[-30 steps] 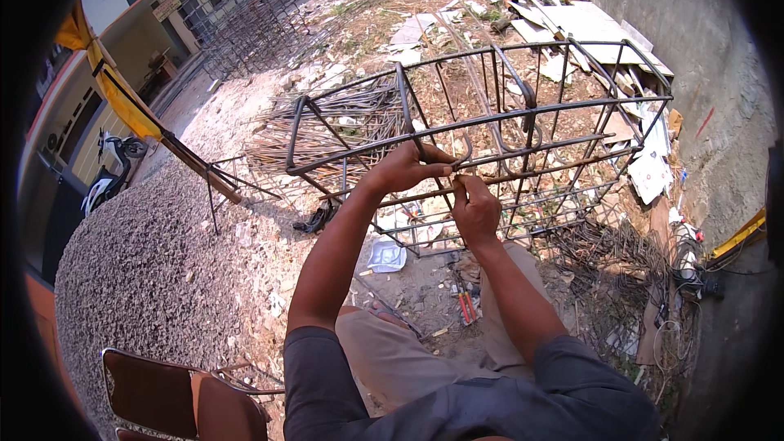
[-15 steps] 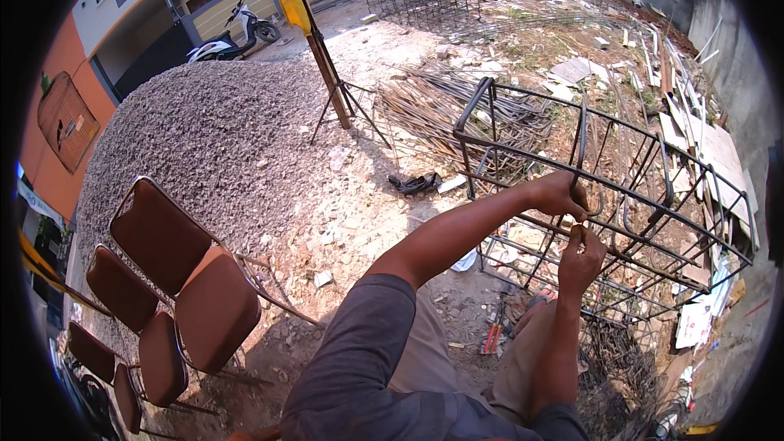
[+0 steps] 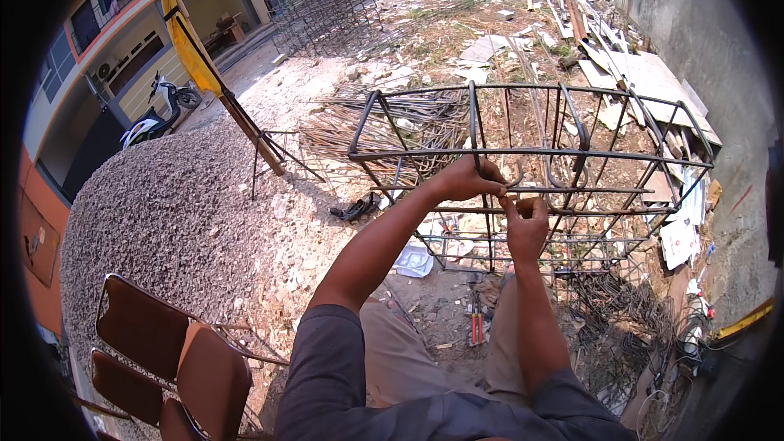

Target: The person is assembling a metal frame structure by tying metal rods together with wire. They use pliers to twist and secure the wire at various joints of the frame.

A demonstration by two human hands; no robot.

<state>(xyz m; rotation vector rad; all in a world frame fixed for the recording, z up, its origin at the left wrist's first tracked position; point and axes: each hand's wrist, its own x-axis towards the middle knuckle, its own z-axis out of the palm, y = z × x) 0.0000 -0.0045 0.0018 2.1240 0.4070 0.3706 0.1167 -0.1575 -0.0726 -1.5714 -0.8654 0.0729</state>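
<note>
A cage of dark steel reinforcing bars (image 3: pixel 408 152) stretches across in front of me, its long bars joined by bent rectangular hoops. My left hand (image 3: pixel 472 180) reaches over the near side, fingers and thumb pinched together beside a thin bar (image 3: pixel 604 190) that runs to the right. Just below and to its right, my right hand (image 3: pixel 527 229) is closed too, its fingertips almost meeting the left ones. Whatever lies between the fingertips is too small to make out. Red-handled pliers (image 3: pixel 476 327) rest on the ground between my legs.
Loose steel rods (image 3: pixel 441 126) lie behind the cage. A gravel heap (image 3: pixel 171 204) and brown chairs (image 3: pixel 143 327) are at the left, near a yellow-wrapped pole (image 3: pixel 192 53). Tangled wire (image 3: pixel 629 310) sits right of my legs, and a concrete wall (image 3: pixel 694 33) bounds the right.
My view has turned right, so the cage and both hands appear further left and the cage looks more level. Both hands stay pinched close together at the bars.
</note>
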